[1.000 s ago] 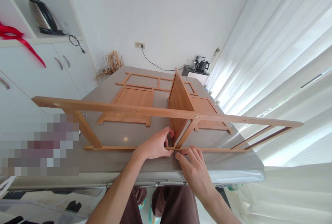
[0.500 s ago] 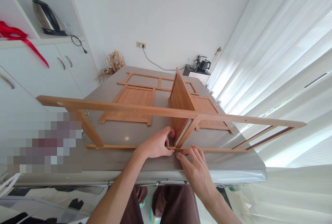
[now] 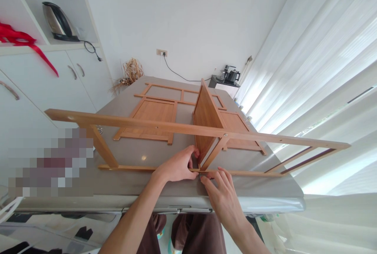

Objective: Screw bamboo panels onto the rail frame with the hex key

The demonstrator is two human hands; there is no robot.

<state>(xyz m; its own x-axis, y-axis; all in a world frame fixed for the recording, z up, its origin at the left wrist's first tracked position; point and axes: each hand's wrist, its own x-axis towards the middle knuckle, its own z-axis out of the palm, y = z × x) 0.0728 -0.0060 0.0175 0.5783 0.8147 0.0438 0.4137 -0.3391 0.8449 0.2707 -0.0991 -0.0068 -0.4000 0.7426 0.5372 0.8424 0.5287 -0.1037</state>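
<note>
A wooden frame [image 3: 176, 127] stands on edge along the near side of the table, with long upper and lower rails. An upright wooden panel [image 3: 206, 106] meets it at the middle crosspiece and runs away from me. My left hand [image 3: 178, 164] grips the lower rail left of this joint, its fingers curled behind the rail beside the panel's corner. Just right of the joint, my right hand [image 3: 222, 185] is closed in a pinch at the near face of the rail. A small metal piece [image 3: 200, 176] shows at its fingertips; its exact shape is unclear.
Flat on the grey table [image 3: 141, 156] lie a left wooden panel [image 3: 153, 116], a right one [image 3: 240, 128] and an open wooden frame [image 3: 165, 86] farther back. A kettle [image 3: 59, 22] stands on the left shelf. White curtains [image 3: 318, 69] hang on the right.
The view has shifted slightly. Both hands stay at the same joint, and the right fingers have moved only a little. The wooden frame and panels look unmoved.
</note>
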